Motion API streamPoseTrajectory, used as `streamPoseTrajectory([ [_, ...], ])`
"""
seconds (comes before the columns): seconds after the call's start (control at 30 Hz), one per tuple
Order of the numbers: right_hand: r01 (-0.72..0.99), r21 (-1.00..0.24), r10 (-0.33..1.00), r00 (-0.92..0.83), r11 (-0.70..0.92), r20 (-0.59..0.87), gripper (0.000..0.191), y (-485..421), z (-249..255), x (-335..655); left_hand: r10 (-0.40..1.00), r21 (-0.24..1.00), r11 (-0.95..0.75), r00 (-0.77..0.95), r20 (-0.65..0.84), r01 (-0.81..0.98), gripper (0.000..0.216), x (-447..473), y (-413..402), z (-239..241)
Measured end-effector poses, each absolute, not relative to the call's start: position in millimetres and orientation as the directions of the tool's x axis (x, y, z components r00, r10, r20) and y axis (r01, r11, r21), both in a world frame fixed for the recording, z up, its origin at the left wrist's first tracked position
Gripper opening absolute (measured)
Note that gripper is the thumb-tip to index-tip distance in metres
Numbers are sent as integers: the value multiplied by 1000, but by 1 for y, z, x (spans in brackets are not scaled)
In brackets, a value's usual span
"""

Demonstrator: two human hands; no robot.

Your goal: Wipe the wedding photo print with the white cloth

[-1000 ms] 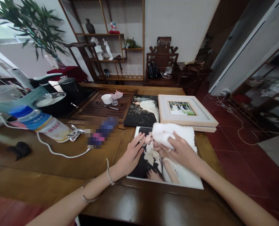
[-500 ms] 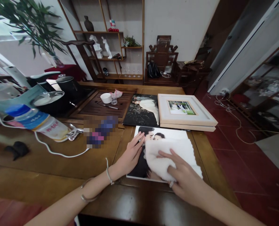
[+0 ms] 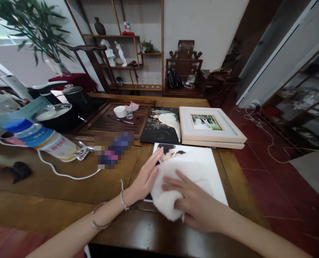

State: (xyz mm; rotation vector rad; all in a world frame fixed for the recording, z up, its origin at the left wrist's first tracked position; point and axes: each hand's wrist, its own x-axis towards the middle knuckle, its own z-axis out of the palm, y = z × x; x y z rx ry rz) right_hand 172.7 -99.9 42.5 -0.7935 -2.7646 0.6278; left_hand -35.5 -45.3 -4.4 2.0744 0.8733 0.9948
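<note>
A large photo print (image 3: pixel 216 177) of a couple lies flat on the wooden table in front of me. My left hand (image 3: pixel 145 178) rests on its left side, fingers stretched out and pressed together, palm down. With my right hand (image 3: pixel 194 200), blurred by motion, I press a fluffy white cloth (image 3: pixel 163 184) against the print's lower left part. The cloth's bottom edge hangs past the print's near edge and covers much of the picture. Its left edge touches my left hand. How the fingertips grip the cloth is partly hidden.
Behind the print lie a dark wedding photo (image 3: pixel 159 125) and stacked pale wooden frames (image 3: pixel 230 138). On the left are a blue-capped bottle (image 3: pixel 51 143), a white cable (image 3: pixel 67 176) and a small black object (image 3: pixel 18 172). A tea tray (image 3: pixel 102 125) bears a white cup (image 3: pixel 120 111).
My right hand has swept the cloth left and toward me, uncovering the print's right side. My left hand has stayed nearly in place on the left side.
</note>
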Motion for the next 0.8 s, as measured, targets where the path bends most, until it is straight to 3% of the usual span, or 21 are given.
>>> streamPoseTrajectory([
  [0.13,453,-491,520,-854,744,0,26,-126,56,181,764,751,-572,547,342,330,52,-35,-46,-6],
  [0.33,722,-371,765,-642,584,-46,24,-148,60,227,794,673,-555,554,251,490,45,-32,-46,-7],
  [0.5,818,-343,882,-466,461,74,18,-111,44,265,786,644,-570,566,248,509,45,-30,-45,-8],
  [0.8,763,-326,829,-495,558,259,14,-54,32,260,786,647,-573,561,260,503,45,-30,-44,-11],
])
